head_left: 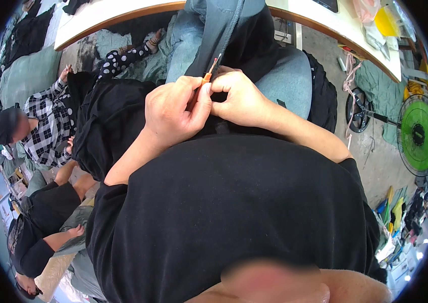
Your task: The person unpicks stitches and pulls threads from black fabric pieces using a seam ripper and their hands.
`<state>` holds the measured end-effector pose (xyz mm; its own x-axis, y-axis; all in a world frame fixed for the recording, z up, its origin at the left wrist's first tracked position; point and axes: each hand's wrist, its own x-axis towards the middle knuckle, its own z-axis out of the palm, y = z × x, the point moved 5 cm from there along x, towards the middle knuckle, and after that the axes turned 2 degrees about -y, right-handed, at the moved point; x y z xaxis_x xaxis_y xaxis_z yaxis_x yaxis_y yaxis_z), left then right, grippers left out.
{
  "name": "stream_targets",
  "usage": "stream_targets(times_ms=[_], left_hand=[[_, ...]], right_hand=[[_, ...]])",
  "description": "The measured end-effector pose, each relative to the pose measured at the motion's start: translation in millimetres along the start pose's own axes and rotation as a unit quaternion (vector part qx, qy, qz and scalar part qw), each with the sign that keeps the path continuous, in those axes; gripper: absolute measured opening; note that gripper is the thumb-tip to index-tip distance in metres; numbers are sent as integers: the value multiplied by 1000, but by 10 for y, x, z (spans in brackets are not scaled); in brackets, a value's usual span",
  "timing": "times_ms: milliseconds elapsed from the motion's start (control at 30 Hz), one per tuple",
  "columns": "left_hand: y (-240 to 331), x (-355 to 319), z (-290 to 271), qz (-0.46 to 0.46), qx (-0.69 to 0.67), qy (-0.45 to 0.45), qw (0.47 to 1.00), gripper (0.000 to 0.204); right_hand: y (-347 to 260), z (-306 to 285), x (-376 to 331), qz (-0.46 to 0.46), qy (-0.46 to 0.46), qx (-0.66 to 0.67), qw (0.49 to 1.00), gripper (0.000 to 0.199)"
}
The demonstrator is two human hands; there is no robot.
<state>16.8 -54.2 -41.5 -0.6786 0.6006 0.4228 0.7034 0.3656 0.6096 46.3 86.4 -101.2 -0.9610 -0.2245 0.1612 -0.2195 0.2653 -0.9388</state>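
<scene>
My left hand [176,107] is closed, with thumb and forefinger pinching a small orange seam ripper [207,78] whose thin forked tip points away from me. Beside it, my right hand [239,96] is also closed, gripping the near end of a dark garment [248,53] with a long zipper [232,25] running along it. The garment lies over my lap, between my legs in blue jeans [287,86], and stretches up to the table edge. The tool's tip is right by the zipper's near end; whether it touches the stitches I cannot tell. Both palms are hidden.
Ahead is a white table [320,22] with a wooden edge. Black cloth [108,123] heaps at my left, near a person in a checked shirt [47,123]; another person in black [47,212] is farther back. A green fan [418,134] stands at right.
</scene>
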Motion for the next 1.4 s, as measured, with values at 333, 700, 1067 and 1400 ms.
stream_targets(times_ms=[333, 700, 1067, 1400], left_hand=[[4, 13, -54, 7, 41, 12, 999, 3], [71, 102, -1, 35, 32, 82, 996, 10], [13, 266, 30, 33, 12, 59, 998, 11], [77, 301, 95, 50, -4, 69, 996, 11]], right_hand=[[-69, 33, 83, -61, -7, -8, 998, 10], [-19, 16, -57, 26, -7, 11, 1000, 8], [-130, -35, 38, 0, -8, 37, 999, 20], [-38, -31, 3, 27, -6, 67, 997, 21]])
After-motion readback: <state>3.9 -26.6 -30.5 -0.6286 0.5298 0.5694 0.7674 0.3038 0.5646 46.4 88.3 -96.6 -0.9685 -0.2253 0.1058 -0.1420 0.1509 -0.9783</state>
